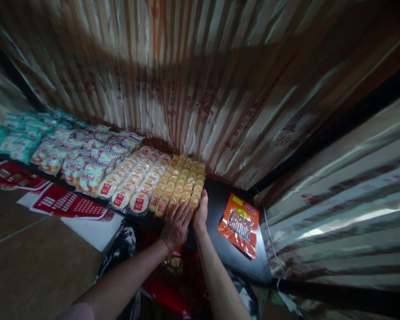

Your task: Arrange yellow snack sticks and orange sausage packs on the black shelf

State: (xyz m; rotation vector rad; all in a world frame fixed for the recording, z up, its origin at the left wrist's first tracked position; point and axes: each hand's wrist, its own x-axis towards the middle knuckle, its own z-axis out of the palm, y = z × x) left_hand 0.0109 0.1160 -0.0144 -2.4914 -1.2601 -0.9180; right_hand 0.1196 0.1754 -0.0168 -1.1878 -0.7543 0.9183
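My left hand lies on the front end of a block of small yellow wrapped snack packs, its fingers stretched out. Against the right side of the same block, my right hand stands on edge with its fingers extended. The yellow packs are stacked in tight rows on a black shelf. Just left of them stand rows of round white wrapped crackers with red labels. Neither hand wraps around a pack. My palms are mostly hidden.
An orange snack bag lies on the shelf at the right. White bags and green bags fill the left. Red baskets sit below the front edge; striped sheeting hangs behind. A red basket is below my arms.
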